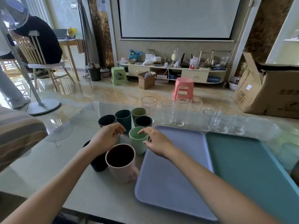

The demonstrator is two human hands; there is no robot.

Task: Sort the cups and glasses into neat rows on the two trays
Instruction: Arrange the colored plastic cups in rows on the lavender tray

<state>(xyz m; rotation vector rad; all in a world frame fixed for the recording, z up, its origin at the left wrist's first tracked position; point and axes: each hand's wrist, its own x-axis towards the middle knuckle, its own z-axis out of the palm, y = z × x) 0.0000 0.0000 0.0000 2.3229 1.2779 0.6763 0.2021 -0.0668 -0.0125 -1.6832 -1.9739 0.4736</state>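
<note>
A single wide-angle view from the wearer's head looks forward and down, close over the near edge of the glass-topped worktop (48, 159); beyond its far edge it faces the white projection screen (176, 16); edges bow outward.

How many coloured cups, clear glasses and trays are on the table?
Coloured cups: 7
Clear glasses: 7 as far as I can tell
Trays: 2, both empty
Total: 16
</note>
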